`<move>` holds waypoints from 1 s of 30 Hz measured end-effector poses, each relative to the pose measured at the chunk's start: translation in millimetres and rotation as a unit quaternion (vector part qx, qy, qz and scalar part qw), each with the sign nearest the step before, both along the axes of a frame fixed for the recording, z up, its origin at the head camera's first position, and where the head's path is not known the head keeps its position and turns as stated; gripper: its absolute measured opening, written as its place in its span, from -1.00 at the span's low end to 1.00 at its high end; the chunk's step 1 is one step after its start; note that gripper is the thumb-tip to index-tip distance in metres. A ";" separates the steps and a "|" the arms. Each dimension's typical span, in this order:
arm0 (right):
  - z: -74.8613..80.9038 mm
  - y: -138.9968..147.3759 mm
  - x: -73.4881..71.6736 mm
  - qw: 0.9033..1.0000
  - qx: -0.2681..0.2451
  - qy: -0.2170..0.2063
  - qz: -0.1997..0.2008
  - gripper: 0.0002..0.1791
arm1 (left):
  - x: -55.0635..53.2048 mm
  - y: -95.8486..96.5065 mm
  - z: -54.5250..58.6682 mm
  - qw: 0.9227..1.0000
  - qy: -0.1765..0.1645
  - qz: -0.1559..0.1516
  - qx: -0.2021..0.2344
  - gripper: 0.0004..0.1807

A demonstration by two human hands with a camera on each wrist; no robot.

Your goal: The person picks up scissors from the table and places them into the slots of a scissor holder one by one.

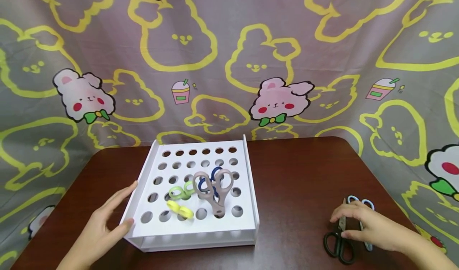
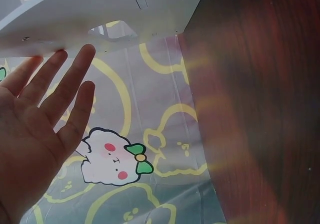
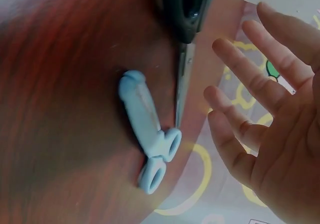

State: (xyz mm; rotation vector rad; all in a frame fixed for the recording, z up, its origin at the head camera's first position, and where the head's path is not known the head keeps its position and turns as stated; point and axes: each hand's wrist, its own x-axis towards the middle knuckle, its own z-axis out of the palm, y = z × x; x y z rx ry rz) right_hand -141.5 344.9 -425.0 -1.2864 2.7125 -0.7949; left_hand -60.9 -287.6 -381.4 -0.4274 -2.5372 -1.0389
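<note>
Head view: Black scissors lie on the table, well to the right of the white rack. Long axis runs roughly front to back, handles toward the person, blades away. Right hand much the nearer: above the blades, thumb to one side, index to the other, loosely bent, nothing in its grip. Left hand at the rack's left wall, fingers spread, grasping nothing.

Left wrist: fingers extended, tips at the rack's side and seemingly touching it.

Right wrist: palm bare, fingers released, a gap between fingertips and black blade. Blue scissors just beside the black pair, pointing the opposite way, their handles near the black pair's tip.
</note>
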 end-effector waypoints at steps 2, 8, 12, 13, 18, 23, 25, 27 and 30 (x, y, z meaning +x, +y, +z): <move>-2.6 3.7 3.5 1.000 0.024 -0.003 -0.006 -0.61 | -0.6 0.0 -0.6 1.000 -0.001 0.000 -0.001 -0.12; -8.4 12.0 13.0 0.997 0.070 -0.008 -0.029 -0.54 | -1.6 -1.4 0.1 1.000 0.003 -0.004 -0.007 -0.10; -10.2 11.2 13.2 0.996 0.088 0.006 -0.035 -0.47 | -1.2 -1.9 3.5 1.000 0.004 -0.002 -0.016 -0.09; -10.1 10.3 12.9 0.995 0.094 0.006 -0.037 -0.46 | -1.1 -2.0 4.3 1.000 0.003 -0.001 -0.018 -0.09; -10.8 4.4 12.3 0.991 0.123 0.014 -0.048 -0.40 | -0.7 -3.1 5.0 1.000 -0.011 0.003 -0.024 -0.11; -11.3 -3.4 13.8 0.988 0.136 0.010 -0.070 -0.37 | -0.1 -2.7 4.4 1.000 -0.020 0.005 -0.022 -0.13; -10.3 -6.5 14.4 0.987 0.143 -0.010 -0.079 -0.39 | -0.3 -2.1 4.5 1.000 -0.013 0.001 -0.018 -0.13; -9.3 -9.7 14.8 0.985 0.147 -0.029 -0.082 -0.40 | -0.7 -1.9 4.2 1.000 -0.006 -0.003 -0.015 -0.12; -8.2 -14.4 16.1 0.985 0.149 -0.026 -0.080 -0.39 | -1.6 -2.1 3.2 1.000 0.004 -0.006 -0.013 -0.12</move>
